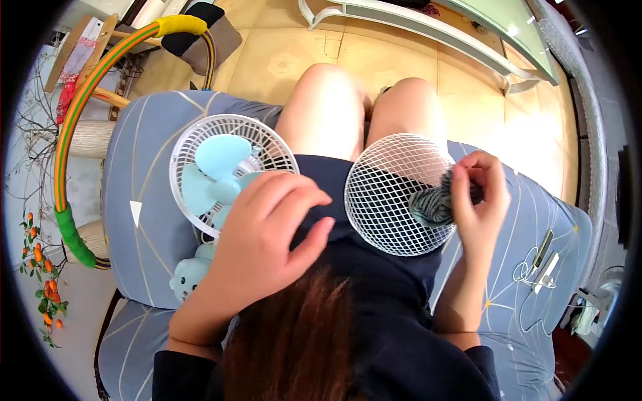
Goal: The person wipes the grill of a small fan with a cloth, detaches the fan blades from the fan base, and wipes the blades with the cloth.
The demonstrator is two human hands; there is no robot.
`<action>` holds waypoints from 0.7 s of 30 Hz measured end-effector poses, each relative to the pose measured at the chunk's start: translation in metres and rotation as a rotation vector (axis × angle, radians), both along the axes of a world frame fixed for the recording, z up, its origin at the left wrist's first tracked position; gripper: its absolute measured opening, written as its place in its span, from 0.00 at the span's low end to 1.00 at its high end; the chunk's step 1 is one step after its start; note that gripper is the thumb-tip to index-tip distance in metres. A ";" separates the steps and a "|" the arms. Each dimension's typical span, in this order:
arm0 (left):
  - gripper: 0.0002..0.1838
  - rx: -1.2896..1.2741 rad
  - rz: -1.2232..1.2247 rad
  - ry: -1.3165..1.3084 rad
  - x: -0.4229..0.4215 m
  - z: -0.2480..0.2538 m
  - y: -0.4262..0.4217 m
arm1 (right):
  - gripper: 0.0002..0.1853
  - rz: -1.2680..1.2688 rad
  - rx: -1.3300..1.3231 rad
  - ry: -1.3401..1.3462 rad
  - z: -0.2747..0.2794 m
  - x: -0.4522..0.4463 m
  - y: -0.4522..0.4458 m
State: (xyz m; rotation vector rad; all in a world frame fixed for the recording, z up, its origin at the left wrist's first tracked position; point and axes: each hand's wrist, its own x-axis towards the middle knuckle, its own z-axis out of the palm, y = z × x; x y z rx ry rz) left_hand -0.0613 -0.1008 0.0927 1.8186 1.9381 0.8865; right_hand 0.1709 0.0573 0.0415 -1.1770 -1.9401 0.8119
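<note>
A round white mesh fan cover [384, 194] lies across my lap and right thigh. My right hand [483, 194] grips a crumpled dark grey-green striped cloth [433, 204] against the cover's right side. Over the lower right edge of the fan, my left hand [277, 224] hovers with its fingers apart and bent, holding nothing. The fan, a white cage with pale blue blades [224, 190], stands open-faced on the sofa to my left. Its light blue animal-shaped base [190, 275] shows partly below, the rest hidden by my left forearm.
A grey-blue patterned sofa [144, 164] is under me. An orange-and-green hoop [67, 147] leans at the left. On the sofa's right lie a phone-like item [547, 273] and a white cable [521, 271]. A white-framed table [414, 27] stands ahead.
</note>
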 end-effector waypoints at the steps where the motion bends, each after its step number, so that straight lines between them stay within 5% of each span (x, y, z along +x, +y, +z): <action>1: 0.12 0.000 -0.014 -0.049 0.008 -0.002 0.007 | 0.09 0.009 0.027 0.013 -0.013 0.004 0.000; 10: 0.24 0.110 -0.095 -0.062 0.066 -0.072 0.075 | 0.22 0.049 0.130 -0.336 -0.045 0.049 -0.026; 21: 0.27 0.084 -0.014 -0.031 0.094 -0.126 0.110 | 0.14 -0.079 0.233 -0.230 -0.073 0.045 -0.010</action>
